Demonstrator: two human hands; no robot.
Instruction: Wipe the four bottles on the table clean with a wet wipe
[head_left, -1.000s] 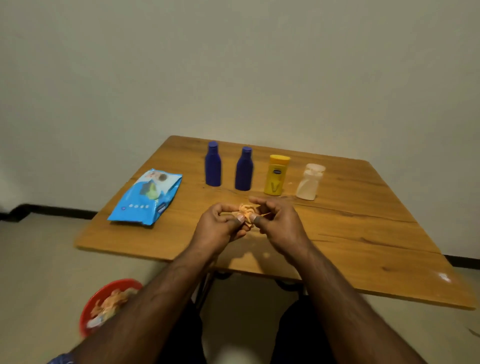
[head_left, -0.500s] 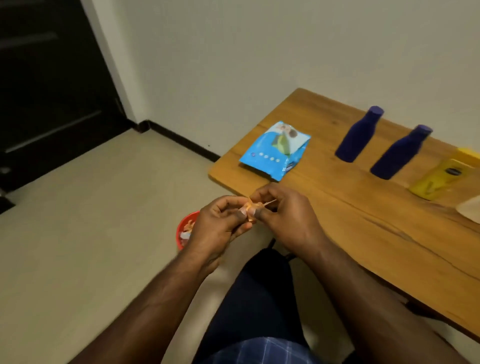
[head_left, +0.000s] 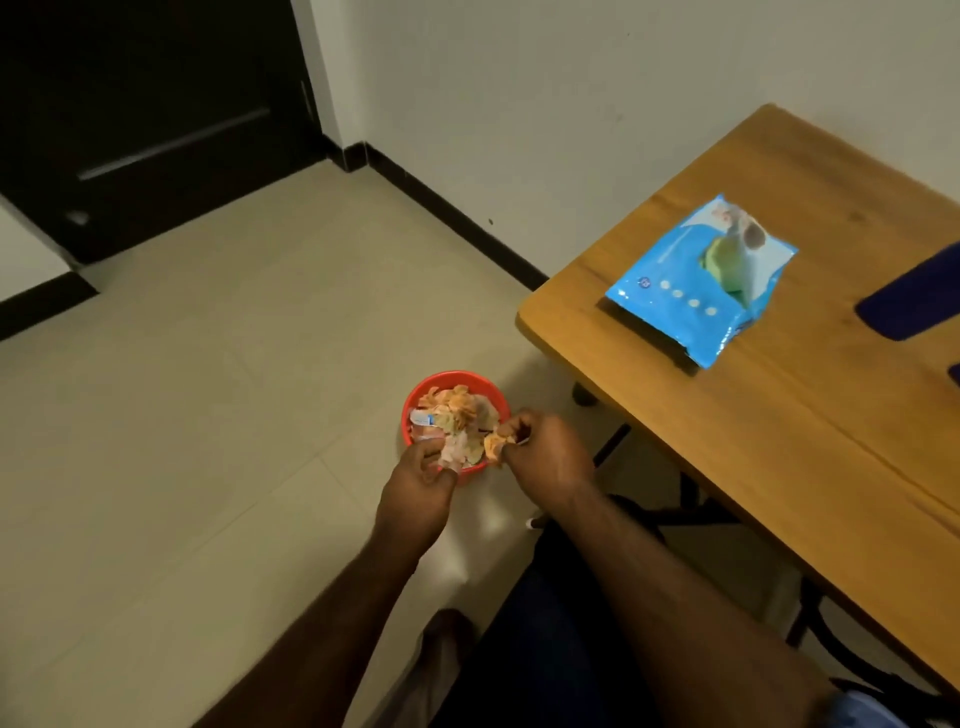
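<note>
Bottles are almost out of view: only one dark blue bottle (head_left: 914, 299) shows, cut off at the right edge of the table (head_left: 810, 447), with a sliver of another below it. The rest cannot be seen, so whether they are clean cannot be told.

Floor comes first by size: pale tiles, a dark skirting along the white wall, a black door at top left. The wooden table fills the right side, and the blue wipes pack (head_left: 701, 280) lies flat near its left corner, just beside the bottle. Below the corner a red bin (head_left: 415, 400) stands on the floor, heaped with crumpled scraps.

Both hands hang over the bin. The right hand (head_left: 545, 457) pinches a small orange wad (head_left: 494, 444) (the wipe, by my guess) at its fingertips, over the bin's right rim. The left hand (head_left: 418, 488) has its fingers curled down at the near rim among the scraps; whether it grips anything cannot be told.

The step looks like discarding the wad. Doing it well means bringing it over the bin's middle before letting go, since the heap is high and it could roll off onto the tiles.
</note>
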